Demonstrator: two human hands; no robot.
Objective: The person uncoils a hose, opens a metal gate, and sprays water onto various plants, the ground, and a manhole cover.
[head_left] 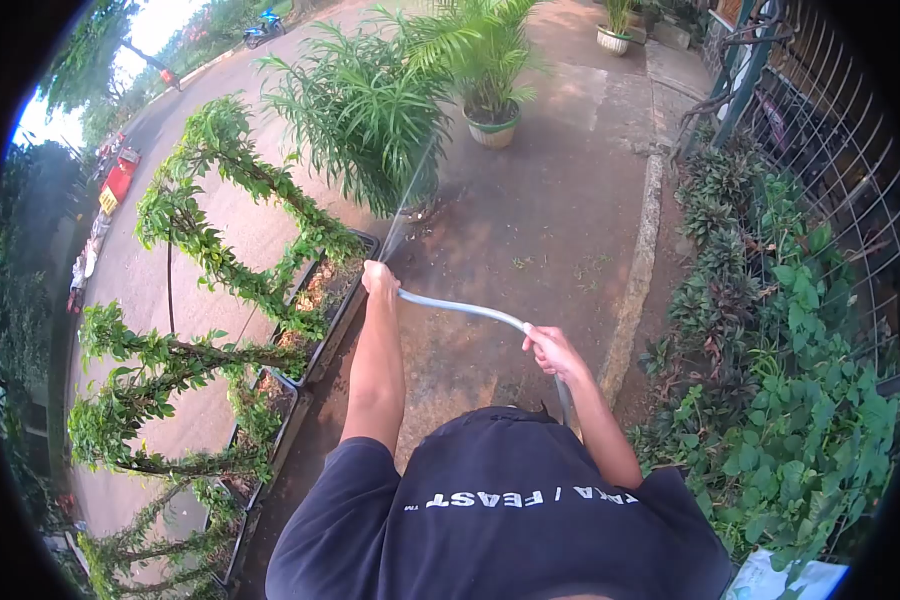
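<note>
A pale, bluish-clear garden hose [467, 306] runs between my two hands. Near its outlet my left hand [380, 279] is closed around it, arm stretched forward. A thin jet of water [407, 200] leaves the hose there and goes up and forward toward a bushy green plant [370, 120]. My right hand [552, 352] grips the hose farther back, and the rest hangs down beside my right forearm until my shirt hides it. Left of my left hand stands a long dark planter [335, 318] with trained, leafy vines [235, 260].
A potted palm [492, 125] stands ahead, with another potted plant [613, 38] beyond it. On the right, a low concrete curb [638, 270] borders leafy plants [780, 400] and a wire fence [850, 150]. A road [200, 130] with a parked blue motorbike [264, 29] runs along the left.
</note>
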